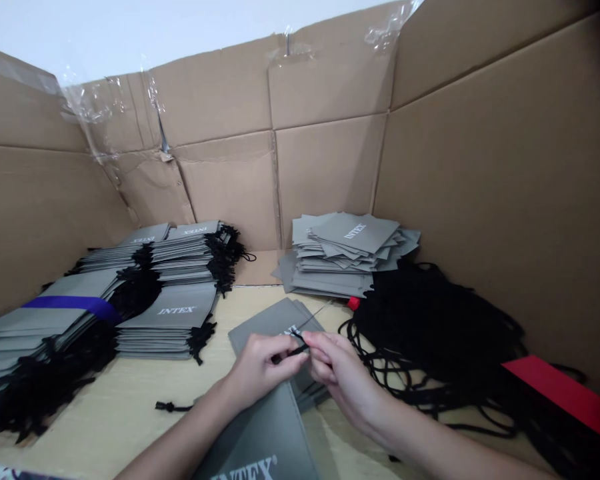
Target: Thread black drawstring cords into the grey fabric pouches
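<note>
Both hands meet at the centre of the table over grey pouches. My left hand (pixel 267 370) is closed, with thumb and fingers pinching a black cord (pixel 297 348). Against it, my right hand (pixel 337 363) pinches the same cord near its end, its other fingers curled in. A grey pouch (pixel 267 430) printed INTEX lies beneath my left wrist. More loose grey pouches (pixel 257 323) lie just behind the hands, partly covered by them. A knotted black cord end (pixel 166 406) sticks out left of my left forearm. Close behind my right hand is a thin wire with a red end (pixel 353 303).
Stacked corded pouches (pixel 167 320) stand on the left, one stack wrapped by a purple band (pixel 73 303). A pile of grey pouches (pixel 350 250) sits at the back. Right of it are heaped black cords (pixel 430 327) and a red strip (pixel 560 390). Cardboard walls (pixel 325 160) surround the table.
</note>
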### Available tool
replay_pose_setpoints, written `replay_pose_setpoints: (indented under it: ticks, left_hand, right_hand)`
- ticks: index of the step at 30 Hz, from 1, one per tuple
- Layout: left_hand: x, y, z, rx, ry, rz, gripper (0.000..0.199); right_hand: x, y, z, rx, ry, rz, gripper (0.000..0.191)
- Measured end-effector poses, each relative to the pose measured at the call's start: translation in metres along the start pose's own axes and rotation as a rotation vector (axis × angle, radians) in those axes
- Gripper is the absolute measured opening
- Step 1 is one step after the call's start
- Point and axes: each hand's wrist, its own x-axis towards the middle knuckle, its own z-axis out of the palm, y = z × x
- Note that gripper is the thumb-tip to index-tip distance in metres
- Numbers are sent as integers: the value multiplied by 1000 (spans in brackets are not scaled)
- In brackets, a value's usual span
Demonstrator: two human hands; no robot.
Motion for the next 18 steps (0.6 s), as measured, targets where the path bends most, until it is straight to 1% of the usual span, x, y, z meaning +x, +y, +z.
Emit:
replay_pose_setpoints:
  ticks: [4,8,11,12,14,15,17,18]
  left_hand:
    - [2,0,0,10,-26,-50,26]
    - [14,5,-7,-4,-83,-117,26]
    - [22,10,-17,-75,-152,-178,23]
    - [23,11,-20,-97,-177,-215,27]
    - [20,11,-26,-117,-242,-293,42]
    - [16,10,-31,-111,-285,-323,44]
    - [7,7,-44,-80,-394,-362,31]
    - [4,5,-55,-39,-434,-382,29]
  right_hand:
    - [4,0,-1,-32,-13,-18,40]
    - [12,-6,-6,-136,-55,-72,40]
    - [17,-14,-13,-137,13,-153,43]
    - [19,-17,-16,-118,44,-180,44]
    - [21,-23,-20,-87,74,-220,45]
    - [23,-25,-22,-75,74,-231,45]
    - [25,-28,-25,-45,30,-226,43]
    - [26,-29,-26,-26,-8,-214,41]
